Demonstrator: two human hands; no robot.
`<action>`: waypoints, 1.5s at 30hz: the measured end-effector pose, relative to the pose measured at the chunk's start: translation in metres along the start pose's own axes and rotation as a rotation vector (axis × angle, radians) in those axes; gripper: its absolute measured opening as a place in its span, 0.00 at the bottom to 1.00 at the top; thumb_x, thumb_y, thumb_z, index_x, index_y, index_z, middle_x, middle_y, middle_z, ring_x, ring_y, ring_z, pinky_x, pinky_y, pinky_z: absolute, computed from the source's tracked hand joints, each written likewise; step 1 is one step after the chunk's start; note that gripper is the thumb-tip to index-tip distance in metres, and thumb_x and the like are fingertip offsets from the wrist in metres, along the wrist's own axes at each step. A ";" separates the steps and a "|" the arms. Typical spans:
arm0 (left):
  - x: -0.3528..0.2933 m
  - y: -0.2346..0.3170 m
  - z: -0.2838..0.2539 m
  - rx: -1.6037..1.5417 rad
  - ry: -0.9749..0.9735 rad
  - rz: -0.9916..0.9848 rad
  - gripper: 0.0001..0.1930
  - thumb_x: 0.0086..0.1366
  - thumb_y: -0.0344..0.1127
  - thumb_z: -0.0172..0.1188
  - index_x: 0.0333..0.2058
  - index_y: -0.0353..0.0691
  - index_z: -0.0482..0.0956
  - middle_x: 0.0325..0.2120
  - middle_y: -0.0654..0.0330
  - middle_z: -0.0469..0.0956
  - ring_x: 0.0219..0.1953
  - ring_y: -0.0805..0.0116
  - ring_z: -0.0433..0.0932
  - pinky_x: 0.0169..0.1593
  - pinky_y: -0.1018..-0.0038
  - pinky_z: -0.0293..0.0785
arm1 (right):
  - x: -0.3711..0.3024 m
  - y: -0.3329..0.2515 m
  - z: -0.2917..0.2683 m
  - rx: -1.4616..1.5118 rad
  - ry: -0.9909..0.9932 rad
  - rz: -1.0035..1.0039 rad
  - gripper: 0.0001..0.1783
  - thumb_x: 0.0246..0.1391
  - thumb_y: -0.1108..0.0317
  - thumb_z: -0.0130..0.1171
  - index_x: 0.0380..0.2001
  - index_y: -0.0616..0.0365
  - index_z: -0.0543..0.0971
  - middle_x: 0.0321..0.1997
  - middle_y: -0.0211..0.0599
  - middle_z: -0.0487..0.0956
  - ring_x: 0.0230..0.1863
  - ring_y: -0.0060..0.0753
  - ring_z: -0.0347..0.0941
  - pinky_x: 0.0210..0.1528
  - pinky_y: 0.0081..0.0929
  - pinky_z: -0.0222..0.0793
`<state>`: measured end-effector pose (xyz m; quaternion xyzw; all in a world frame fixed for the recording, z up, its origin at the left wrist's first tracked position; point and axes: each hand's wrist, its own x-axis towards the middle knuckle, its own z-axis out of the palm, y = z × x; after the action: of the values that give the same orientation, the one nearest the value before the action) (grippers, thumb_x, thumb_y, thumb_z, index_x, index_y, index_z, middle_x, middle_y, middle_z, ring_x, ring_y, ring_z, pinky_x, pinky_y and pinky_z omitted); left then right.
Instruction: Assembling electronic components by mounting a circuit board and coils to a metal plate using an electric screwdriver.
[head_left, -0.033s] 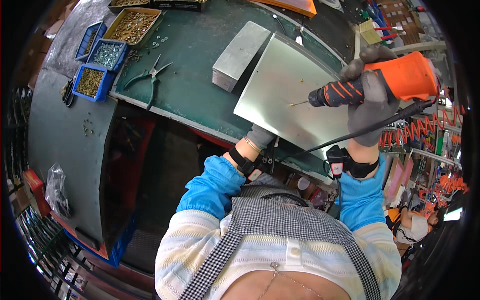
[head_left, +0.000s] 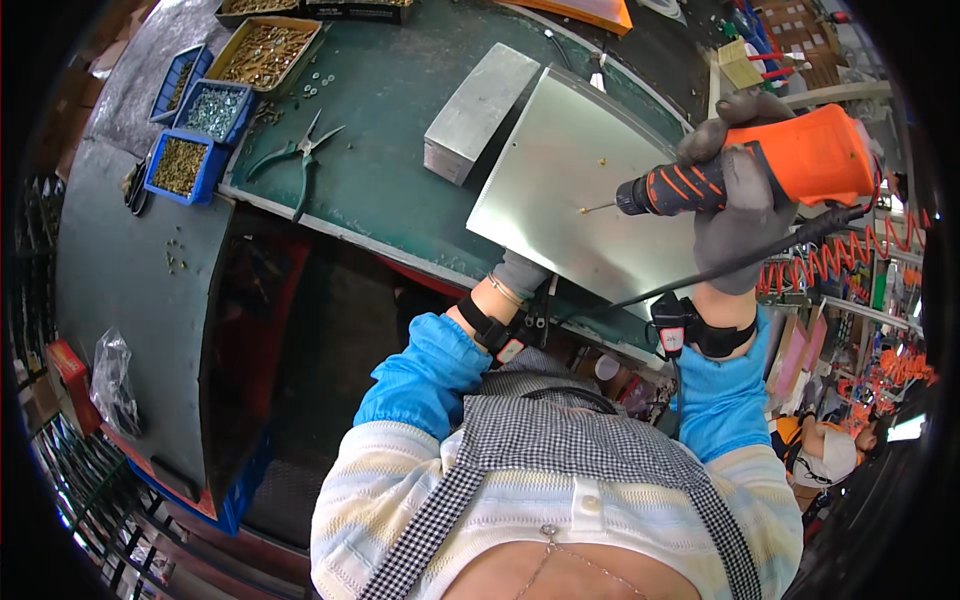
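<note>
My right hand (head_left: 745,205), in a dark grey glove, is wrapped round an orange and black electric screwdriver (head_left: 815,155). Its thin bit points left and meets a small brass-coloured screw (head_left: 584,211) on the face of a shiny sheet-metal box (head_left: 545,165). Another brass screw (head_left: 602,161) sits higher on the same face. At the box's near lower edge is my gloved left hand (head_left: 522,272); its fingers go under or behind the metal and are hidden. A black cable (head_left: 740,262) runs from the screwdriver across my right wrist.
A long metal block (head_left: 480,110) lies left of the box on the green bench (head_left: 385,150). Green-handled pliers (head_left: 300,160) rest near the bench edge. Blue bins (head_left: 180,165) and a tray (head_left: 262,52) hold small hardware. Red coiled hoses (head_left: 850,255) hang at the right; another person (head_left: 822,450) is beyond.
</note>
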<state>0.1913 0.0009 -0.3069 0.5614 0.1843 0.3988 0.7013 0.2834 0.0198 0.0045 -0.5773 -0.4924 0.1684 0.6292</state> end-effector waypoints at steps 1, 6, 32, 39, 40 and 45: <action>0.000 0.003 0.000 0.123 0.010 0.027 0.24 0.65 0.34 0.60 0.59 0.39 0.69 0.54 0.55 0.73 0.54 0.62 0.74 0.57 0.64 0.72 | 0.001 0.000 0.000 0.012 -0.043 -0.031 0.20 0.51 0.64 0.56 0.46 0.62 0.73 0.30 0.35 0.77 0.32 0.28 0.75 0.39 0.30 0.75; 0.001 0.015 -0.003 0.478 -0.021 0.058 0.23 0.65 0.35 0.60 0.58 0.40 0.70 0.53 0.56 0.74 0.53 0.61 0.74 0.57 0.64 0.72 | 0.010 0.002 -0.005 0.240 -0.171 -0.050 0.47 0.42 0.28 0.64 0.46 0.64 0.73 0.33 0.35 0.77 0.34 0.32 0.76 0.37 0.33 0.76; 0.006 0.001 -0.001 -0.266 0.049 -0.112 0.22 0.68 0.36 0.55 0.59 0.37 0.68 0.53 0.54 0.75 0.53 0.59 0.76 0.56 0.62 0.74 | 0.000 0.037 0.002 0.183 -0.185 0.039 0.33 0.50 0.65 0.59 0.58 0.65 0.63 0.33 0.36 0.76 0.29 0.29 0.76 0.33 0.33 0.77; 0.018 0.012 -0.019 -0.048 -0.102 -0.059 0.22 0.66 0.35 0.57 0.57 0.37 0.69 0.51 0.54 0.76 0.52 0.58 0.77 0.55 0.62 0.75 | 0.002 0.037 -0.008 0.344 -0.290 0.148 0.34 0.47 0.78 0.62 0.58 0.64 0.62 0.33 0.38 0.77 0.30 0.29 0.77 0.33 0.28 0.77; 0.018 0.014 -0.022 -0.029 -0.117 -0.060 0.22 0.66 0.34 0.57 0.57 0.37 0.70 0.51 0.54 0.76 0.52 0.58 0.77 0.55 0.62 0.75 | 0.003 0.036 -0.009 0.358 -0.315 0.165 0.34 0.47 0.78 0.62 0.58 0.64 0.62 0.32 0.37 0.76 0.30 0.29 0.76 0.33 0.28 0.77; 0.017 0.021 -0.030 0.040 -0.167 -0.054 0.21 0.65 0.34 0.58 0.56 0.37 0.71 0.50 0.54 0.76 0.51 0.57 0.77 0.54 0.62 0.75 | 0.001 0.038 -0.003 0.364 -0.336 0.096 0.35 0.47 0.72 0.65 0.58 0.60 0.63 0.30 0.34 0.75 0.28 0.28 0.74 0.33 0.31 0.74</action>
<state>0.1734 0.0345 -0.2930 0.6014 0.1479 0.3278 0.7134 0.2999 0.0295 -0.0287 -0.4407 -0.5239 0.3777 0.6234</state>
